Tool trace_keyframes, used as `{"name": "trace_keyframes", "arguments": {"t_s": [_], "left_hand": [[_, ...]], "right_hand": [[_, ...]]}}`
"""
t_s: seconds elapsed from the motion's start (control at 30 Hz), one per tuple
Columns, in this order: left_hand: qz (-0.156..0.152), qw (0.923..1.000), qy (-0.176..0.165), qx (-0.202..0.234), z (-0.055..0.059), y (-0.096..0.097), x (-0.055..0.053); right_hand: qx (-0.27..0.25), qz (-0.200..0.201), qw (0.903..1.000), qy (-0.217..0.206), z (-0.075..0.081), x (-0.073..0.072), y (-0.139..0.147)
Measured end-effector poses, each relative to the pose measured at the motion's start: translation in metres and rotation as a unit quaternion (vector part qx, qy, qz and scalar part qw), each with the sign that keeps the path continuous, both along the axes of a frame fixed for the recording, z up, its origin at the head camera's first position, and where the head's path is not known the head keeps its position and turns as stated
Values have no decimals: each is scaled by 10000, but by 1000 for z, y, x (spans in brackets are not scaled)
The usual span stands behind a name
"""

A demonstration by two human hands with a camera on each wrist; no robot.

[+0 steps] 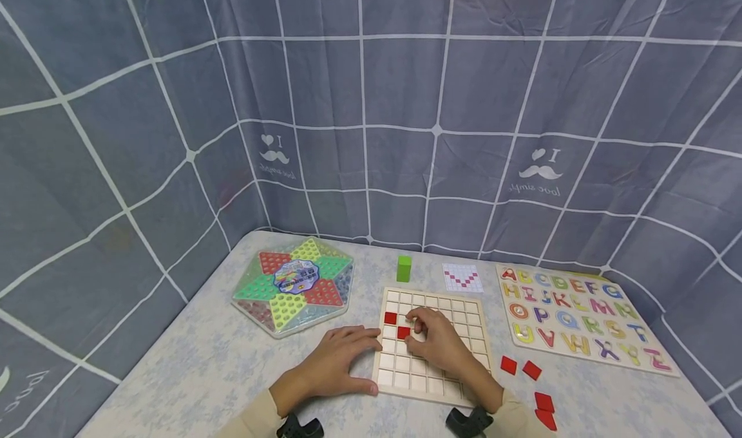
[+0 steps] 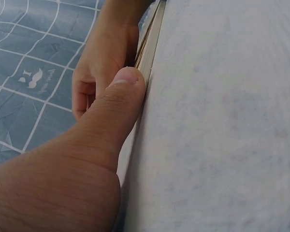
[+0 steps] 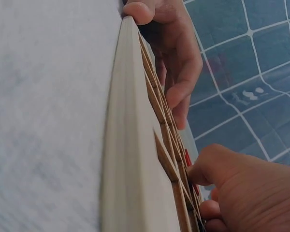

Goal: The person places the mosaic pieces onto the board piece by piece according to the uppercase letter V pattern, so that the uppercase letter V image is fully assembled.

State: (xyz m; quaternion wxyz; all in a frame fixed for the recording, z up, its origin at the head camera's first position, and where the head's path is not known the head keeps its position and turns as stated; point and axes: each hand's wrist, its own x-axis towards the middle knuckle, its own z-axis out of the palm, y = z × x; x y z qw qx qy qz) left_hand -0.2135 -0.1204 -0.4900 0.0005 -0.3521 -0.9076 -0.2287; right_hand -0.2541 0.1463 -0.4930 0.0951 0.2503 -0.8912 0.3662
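Observation:
A wooden grid board lies on the table with two red square tiles in its left part. The upper-left red tile is free of the hands. My right hand reaches over the board with bent fingers, thumb and a fingertip at opposite edges of the other red tile. In the right wrist view, my right hand covers most of that contact. My left hand rests along the board's left edge, fingers extended, holding nothing else. The left wrist view shows its thumb against the board's side.
Several loose red tiles lie right of the board. Behind it are a green block and a card with a stepped V pattern. A hexagonal Chinese checkers set lies left, an alphabet puzzle board right. Grid-patterned curtains surround the table.

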Motion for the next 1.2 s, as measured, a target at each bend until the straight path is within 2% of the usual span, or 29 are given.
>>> {"name": "trace_keyframes", "arguments": {"t_s": [0.3,0.43,0.53,0.63,0.77,0.83,0.9,0.97,1.03,1.07,1.2], "left_hand": [[-5,10000,25,11,3,-1,0],[33,10000,-9,-5,4,-2,0],[32,10000,10,3,4,-2,0],[9,10000,27,25,3,-1,-1],[-3,10000,8,46,2,1,-1],[-13,10000,-3,64,2,1,-1],[-24,10000,-8,74,2,0,0],[-24,10000,-8,76,1,0,-1],[-33,10000,29,74,0,-1,-1],[-28,10000,36,74,0,-1,-1],[-39,9999,-3,107,0,-2,0]], "right_hand": [[-286,58,9976,-636,11,0,4],[-374,322,9970,-599,20,4,17],[-446,356,9972,-475,24,10,40],[-327,20,9987,-387,28,23,73],[248,-736,9962,-394,37,46,122],[563,-1177,9891,-675,40,56,145],[790,-1619,9776,-1084,38,65,164],[923,-2016,9632,-1518,33,71,178],[958,-2331,9524,-1716,27,75,185],[955,-2413,9500,-1739,24,76,187],[1079,-2490,9503,-1526,17,79,186]]}}
